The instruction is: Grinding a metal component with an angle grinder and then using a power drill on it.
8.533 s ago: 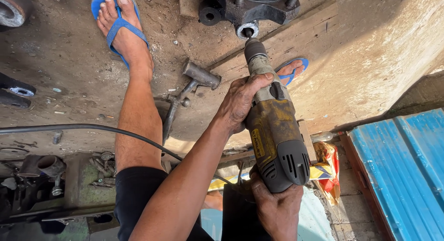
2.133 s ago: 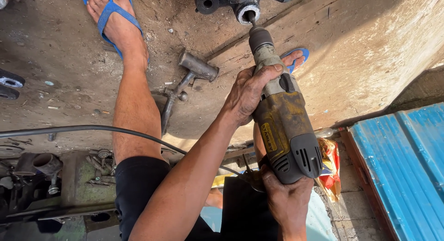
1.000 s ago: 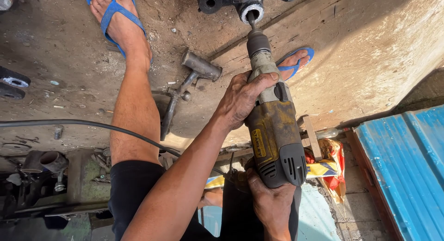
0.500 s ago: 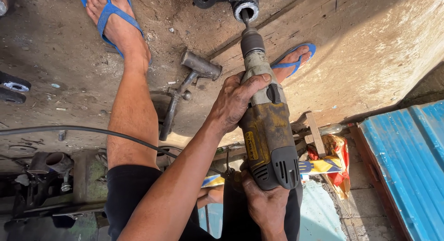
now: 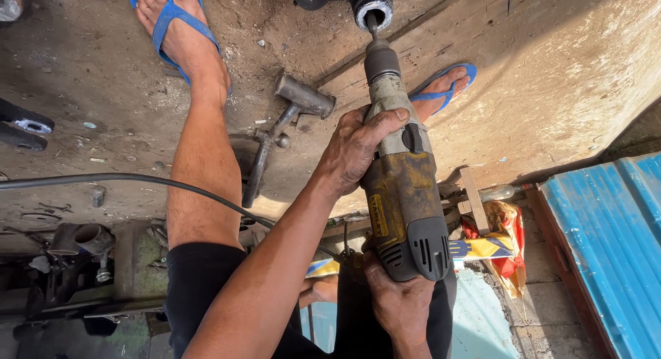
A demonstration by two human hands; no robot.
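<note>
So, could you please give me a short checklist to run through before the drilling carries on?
1. Left hand wrapped round the front of the worn yellow-and-black power drill: ok.
2. Right hand on the rear grip: ok.
3. Bit seated in the round bore of the dark metal part: ok.
4. Black cable away from the bit: ok.
5. Feet in blue flip-flops near the work: not ok.
6. Part clamped: cannot tell.

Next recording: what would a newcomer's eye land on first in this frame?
The big, worn yellow-and-black power drill in the centre, its bit set into the dark metal part with a round silver-rimmed bore at the top edge. The left hand wraps the drill's grey neck and the right hand grips its rear handle. Next come the bright blue flip-flops on the dusty concrete floor and the blue corrugated metal sheet at lower right.
</note>
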